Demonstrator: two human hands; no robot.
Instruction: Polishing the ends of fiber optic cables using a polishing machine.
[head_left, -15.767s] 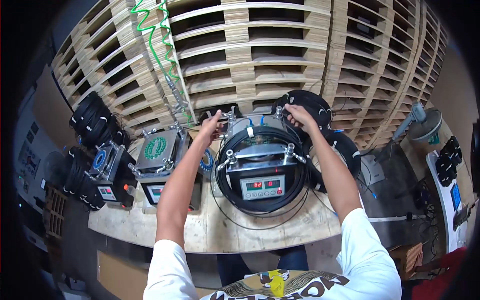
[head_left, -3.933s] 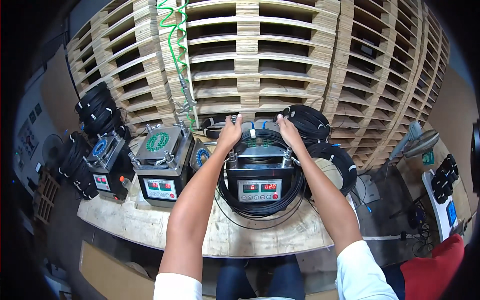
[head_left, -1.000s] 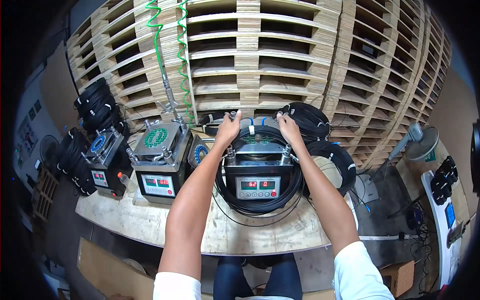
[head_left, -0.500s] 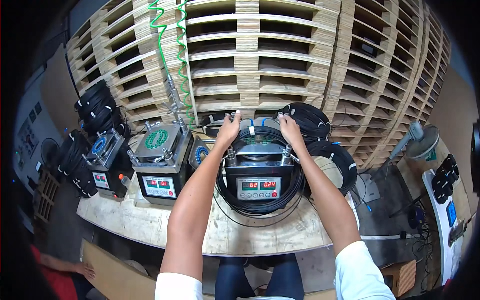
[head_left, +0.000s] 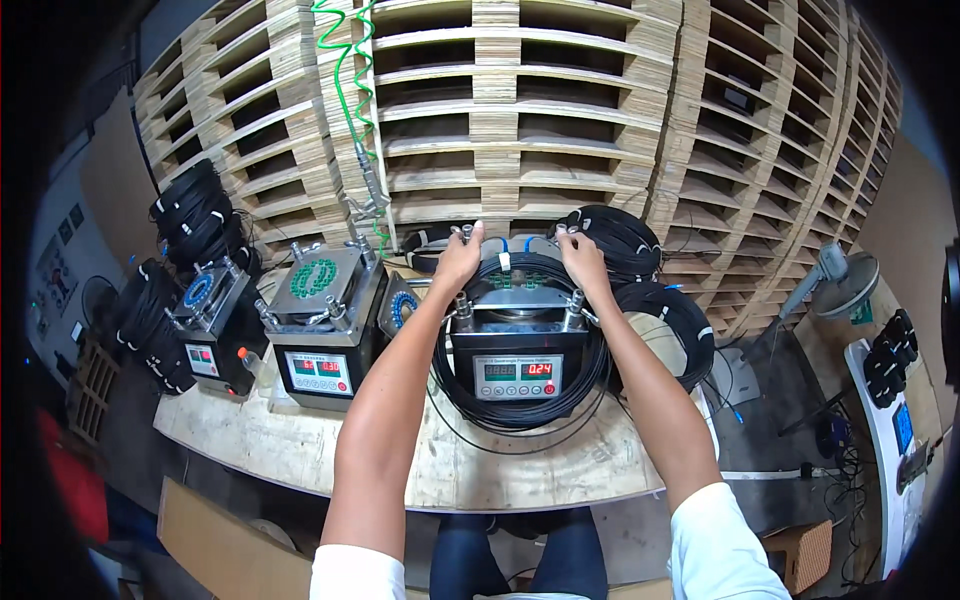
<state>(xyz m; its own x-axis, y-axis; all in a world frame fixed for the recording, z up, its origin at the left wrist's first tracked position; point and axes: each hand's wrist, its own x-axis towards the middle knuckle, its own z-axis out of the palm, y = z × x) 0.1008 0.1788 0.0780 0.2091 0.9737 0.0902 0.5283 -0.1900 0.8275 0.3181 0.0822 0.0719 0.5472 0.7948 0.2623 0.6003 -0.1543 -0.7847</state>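
A machine (head_left: pixel 519 377) with a metal top plate and a red-lit display panel stands in front of me on the wooden table. Around it hangs a coil of black cable (head_left: pixel 530 418), looped over its back and down past its front. My left hand (head_left: pixel 461 257) is closed on a metal knob (head_left: pixel 467 231) at the machine's far left corner. At the far right corner, my right hand (head_left: pixel 583 262) has its fingers closed on the matching knob (head_left: pixel 562 231). Two front clamp knobs, one of them the left knob (head_left: pixel 462 308), stand untouched. Green connectors show faintly on the plate behind the coil.
Left of me stand a similar machine (head_left: pixel 316 372) with a green ring on top and a smaller machine (head_left: pixel 205 358). Black cable coils (head_left: pixel 615 240) are piled on both sides. An air gun (head_left: pixel 370 185) hangs from a green hose before stacked pallets (head_left: pixel 495 100). A fan (head_left: pixel 845 280) stands right.
Both my hands keep their hold with hardly any movement. The air gun has swung to the right. At the lower left, another person's hand has left the cardboard. Display readings have changed.
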